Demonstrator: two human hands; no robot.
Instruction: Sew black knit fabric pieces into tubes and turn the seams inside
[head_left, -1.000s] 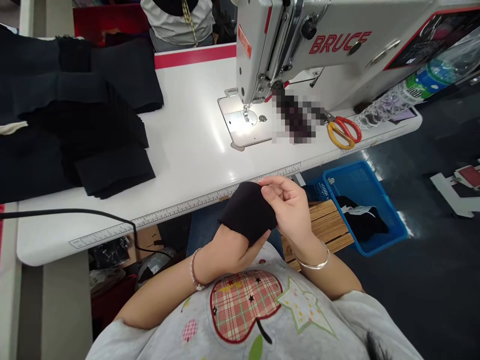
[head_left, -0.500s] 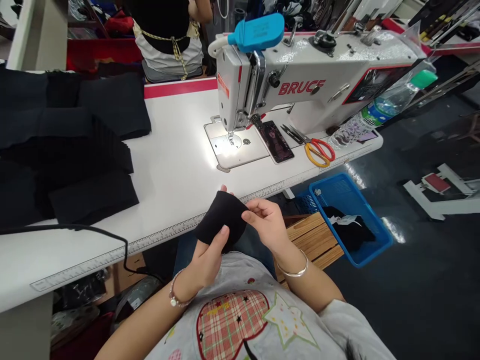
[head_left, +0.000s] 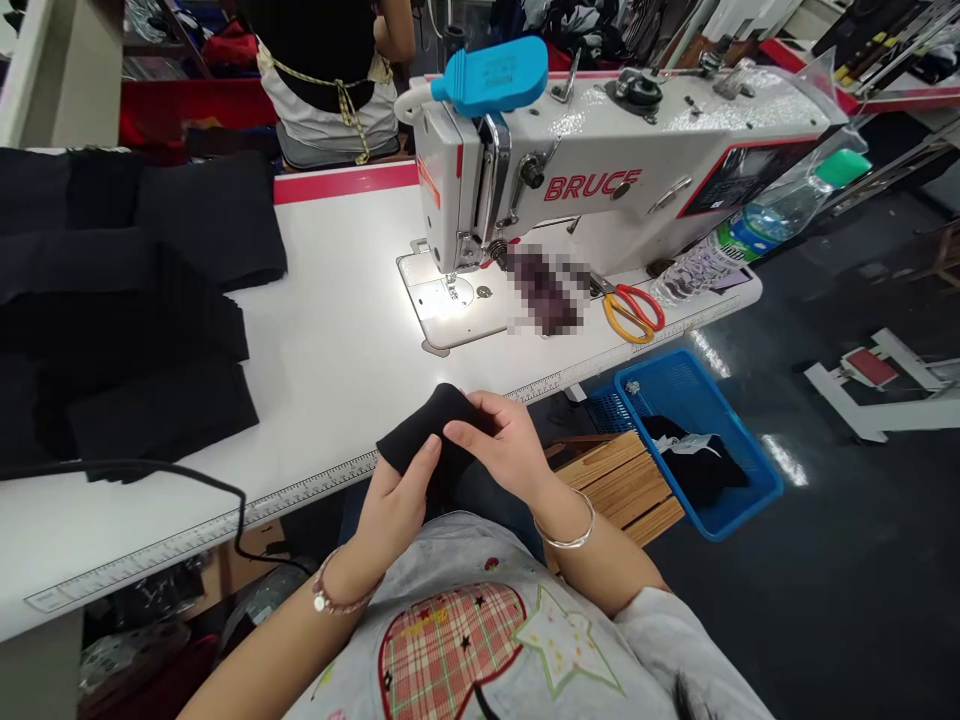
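Observation:
A small piece of black knit fabric (head_left: 429, 432) is held in front of my chest, just past the table's front edge. My left hand (head_left: 394, 508), with a beaded bracelet, grips it from below, thumb on top. My right hand (head_left: 499, 445), wearing a silver bangle, pinches the fabric's right side between thumb and fingers. The fabric is folded or curled, so its full shape is hidden. Both hands are close together, over my lap.
A BRUCE sewing machine (head_left: 600, 165) stands on the white table (head_left: 337, 320), with red-handled scissors (head_left: 631, 312) beside it. Folded black fabric (head_left: 142, 290) lies at left. A blue basket (head_left: 697, 440) sits on a wooden bench (head_left: 615, 490). A person (head_left: 330, 100) sits beyond the table.
My hands have come closer together and the right hand now grips the fabric's side. The view has shifted slightly, with the table and machine sitting a little further left.

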